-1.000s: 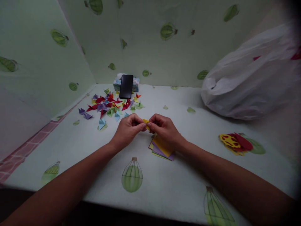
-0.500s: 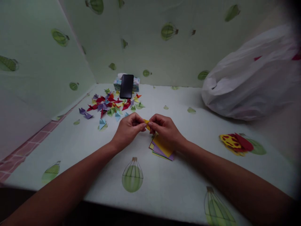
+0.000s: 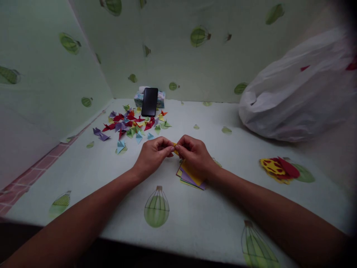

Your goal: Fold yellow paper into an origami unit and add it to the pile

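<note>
Between my two hands is a small folded piece of yellow paper (image 3: 175,149), mostly hidden by the fingers. My left hand (image 3: 155,153) pinches it from the left with thumb and forefinger. From the right, my right hand (image 3: 195,153) pinches the same piece, its fingertips almost touching those of the left. A small stack of square coloured paper sheets (image 3: 192,178), yellow on top with purple and green beneath, lies on the table partly under my right wrist. Beyond my left hand spreads a pile of small folded paper cranes (image 3: 122,125) in several colours.
A black phone (image 3: 150,102) leans on a tissue box (image 3: 161,99) at the back. To the right sits a large white plastic bag (image 3: 290,93). Red and yellow paper cut-outs (image 3: 279,169) lie in front of it on the patterned table cover (image 3: 122,212).
My hands have drawn slightly closer together, and less of the yellow paper shows between the fingertips. The view has shifted very slightly.
</note>
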A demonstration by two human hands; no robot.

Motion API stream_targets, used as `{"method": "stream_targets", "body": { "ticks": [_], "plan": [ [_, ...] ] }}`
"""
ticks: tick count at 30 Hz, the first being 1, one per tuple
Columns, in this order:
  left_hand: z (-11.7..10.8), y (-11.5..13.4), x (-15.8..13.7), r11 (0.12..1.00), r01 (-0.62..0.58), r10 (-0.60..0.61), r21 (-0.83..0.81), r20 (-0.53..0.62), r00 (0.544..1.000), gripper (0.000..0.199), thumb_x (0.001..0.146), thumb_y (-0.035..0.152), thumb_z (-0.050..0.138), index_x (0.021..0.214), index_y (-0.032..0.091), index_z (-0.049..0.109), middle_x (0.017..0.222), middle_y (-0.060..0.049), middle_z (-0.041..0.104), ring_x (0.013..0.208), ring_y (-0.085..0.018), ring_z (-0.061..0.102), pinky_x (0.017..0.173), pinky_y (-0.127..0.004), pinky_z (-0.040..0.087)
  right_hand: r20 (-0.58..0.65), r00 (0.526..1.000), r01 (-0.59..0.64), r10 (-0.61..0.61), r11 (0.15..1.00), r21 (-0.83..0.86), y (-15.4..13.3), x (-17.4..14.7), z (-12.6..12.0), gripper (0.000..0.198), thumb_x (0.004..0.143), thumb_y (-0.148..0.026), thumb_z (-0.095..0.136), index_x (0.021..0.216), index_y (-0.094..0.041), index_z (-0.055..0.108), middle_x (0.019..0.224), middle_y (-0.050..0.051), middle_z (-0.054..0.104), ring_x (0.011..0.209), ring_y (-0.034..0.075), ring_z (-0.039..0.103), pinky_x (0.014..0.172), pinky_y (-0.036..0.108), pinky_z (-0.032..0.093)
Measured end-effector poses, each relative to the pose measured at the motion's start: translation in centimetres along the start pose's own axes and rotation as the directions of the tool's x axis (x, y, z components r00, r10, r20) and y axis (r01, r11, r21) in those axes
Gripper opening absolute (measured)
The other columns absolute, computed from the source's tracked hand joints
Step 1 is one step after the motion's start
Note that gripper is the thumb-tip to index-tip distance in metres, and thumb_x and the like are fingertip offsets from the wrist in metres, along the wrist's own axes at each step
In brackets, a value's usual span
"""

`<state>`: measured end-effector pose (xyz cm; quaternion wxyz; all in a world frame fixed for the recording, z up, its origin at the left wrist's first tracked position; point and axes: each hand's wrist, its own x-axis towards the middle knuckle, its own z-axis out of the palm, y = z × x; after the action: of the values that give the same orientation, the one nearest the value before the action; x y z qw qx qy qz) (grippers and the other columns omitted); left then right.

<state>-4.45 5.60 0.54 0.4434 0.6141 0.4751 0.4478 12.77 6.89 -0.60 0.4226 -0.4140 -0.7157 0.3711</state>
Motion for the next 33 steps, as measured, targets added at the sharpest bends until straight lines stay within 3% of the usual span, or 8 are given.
{"method": "stream_targets", "body": {
  "ticks": [12, 28, 33],
  "plan": [
    [0.0, 0.1, -0.1, 0.999, 0.006, -0.009, -0.041, -0.085, 0.996, 0.018, 0.077, 0.032, 0.073, 0.077, 0.015, 0.065, 0.071, -0.001, 0.066, 0.064, -0.013, 0.065, 0.062, -0.025, 0.051, 0.187, 0.976, -0.174, 0.11, 0.913, 0.369, 0.2, 0.4, 0.0, 0.023, 0.082, -0.037, 0.067, 0.075, -0.017, 0.057, 0.07, -0.003, 0.056, 0.057, 0.009, 0.051, 0.055, 0.024, 0.041],
    [0.7, -0.8, -0.5, 0.999, -0.028, 0.034, 0.036, -0.161, 0.986, 0.015, 0.078, 0.03, 0.07, 0.076, 0.016, 0.064, 0.072, -0.001, 0.066, 0.067, -0.014, 0.063, 0.065, -0.027, 0.049, 0.158, 0.977, -0.196, 0.144, 0.901, 0.388, 0.1, 0.3, 0.4, 0.024, 0.078, -0.034, 0.069, 0.07, -0.018, 0.053, 0.066, -0.004, 0.055, 0.055, 0.009, 0.051, 0.054, 0.025, 0.042],
    [0.6, -0.6, -0.5, 0.998, -0.053, 0.061, 0.045, -0.207, 0.976, 0.014, 0.079, 0.029, 0.069, 0.076, 0.017, 0.064, 0.072, -0.001, 0.066, 0.068, -0.014, 0.062, 0.065, -0.027, 0.049, 0.156, 0.976, -0.205, 0.15, 0.875, 0.439, 0.2, 0.1, 0.6, 0.019, 0.081, -0.032, 0.068, 0.076, -0.017, 0.057, 0.068, -0.004, 0.055, 0.058, 0.009, 0.053, 0.059, 0.026, 0.045]
  ]
}}
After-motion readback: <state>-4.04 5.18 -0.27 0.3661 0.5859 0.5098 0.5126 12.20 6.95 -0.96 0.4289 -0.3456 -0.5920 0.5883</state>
